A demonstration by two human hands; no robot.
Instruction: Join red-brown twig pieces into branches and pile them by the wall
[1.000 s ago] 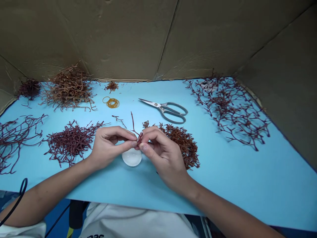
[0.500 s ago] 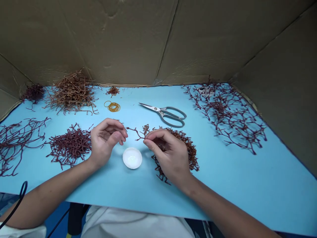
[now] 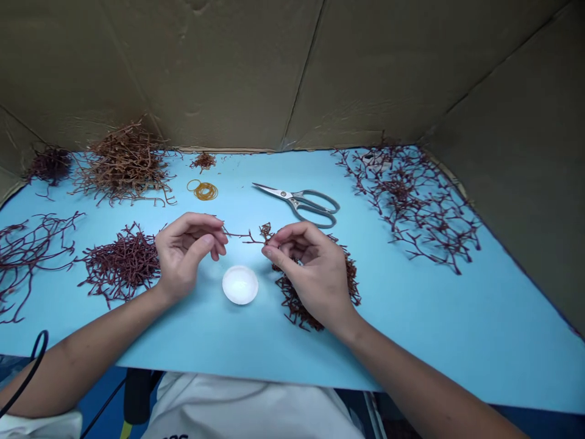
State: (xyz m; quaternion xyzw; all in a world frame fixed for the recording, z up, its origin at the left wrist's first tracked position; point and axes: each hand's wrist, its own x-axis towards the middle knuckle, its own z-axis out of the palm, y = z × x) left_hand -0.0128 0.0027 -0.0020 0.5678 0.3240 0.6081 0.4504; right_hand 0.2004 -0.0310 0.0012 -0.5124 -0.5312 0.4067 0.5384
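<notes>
My right hand (image 3: 311, 268) pinches a thin reddish-brown twig (image 3: 247, 236) between thumb and fingertips; the twig points left. At its other end is my left hand (image 3: 189, 250), fingers curled and the thumb a little apart from them; whether it touches the twig I cannot tell. Just below and between the hands sits a small white dish (image 3: 240, 285). Under my right hand, partly hidden, lies a pile of short brown pieces (image 3: 299, 308). Beside my left hand is a heap of dark red twigs (image 3: 122, 262).
Green-handled scissors (image 3: 301, 201) and yellow rubber bands (image 3: 205, 191) lie behind the hands. Brown twigs (image 3: 125, 164) are heaped at the back left, branching dark red ones (image 3: 411, 201) at the right, and more (image 3: 34, 253) at the left. Cardboard walls (image 3: 228, 73) enclose the blue table (image 3: 434, 329).
The view has shifted slightly. My left hand has moved a little away from my right, and the twig between them lies more level.
</notes>
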